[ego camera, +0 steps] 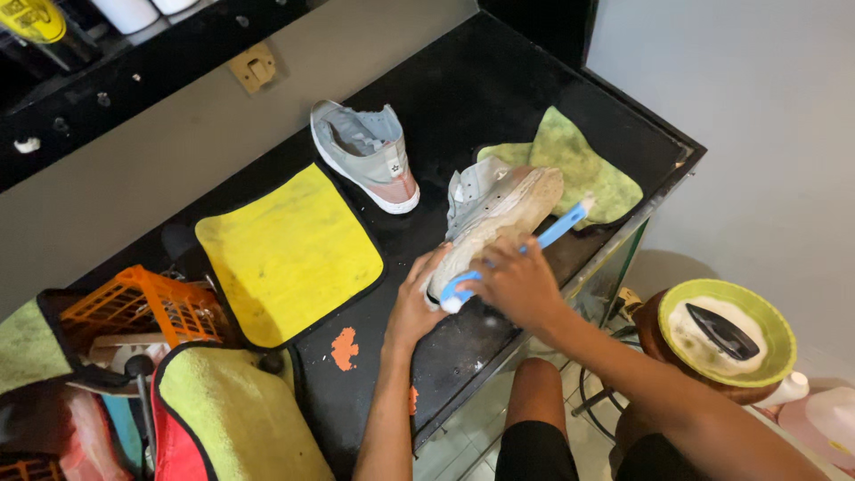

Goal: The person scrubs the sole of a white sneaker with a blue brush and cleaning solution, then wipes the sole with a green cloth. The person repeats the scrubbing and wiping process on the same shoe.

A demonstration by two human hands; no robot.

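A black surface (463, 89) runs diagonally from the lower left of the frame toward the upper right. On it, left of centre, a large yellow cloth (285, 254) with a dark edge lies flat. A second, greener cloth (583, 169) lies crumpled at the upper right end of the surface. At the lower left, a folded yellow-green towel with red trim (236, 419) sits beside an orange plastic basket (147, 307).

Near the centre of the frame, a grey shoe (494, 214) is tipped on its side with its pale, dirty sole turned up, its toe reaching onto the green cloth. The left hand (417, 303) presses against the heel end of this shoe, fingers wrapped against the sole, its grip closed on it. The right hand (518, 281) has its grip closed around a blue-handled brush (521, 249), whose white head rests at the heel end of the sole, just beside the left hand, while the handle points toward the upper right.

A matching grey shoe (370, 151) with a pinkish heel stands upright above the yellow cloth, well apart from both hands. At the right edge, off the surface, a green bowl (775, 325) holds white foam and a dark brush (723, 331). A small orange patch (344, 348) marks the surface below the yellow cloth.
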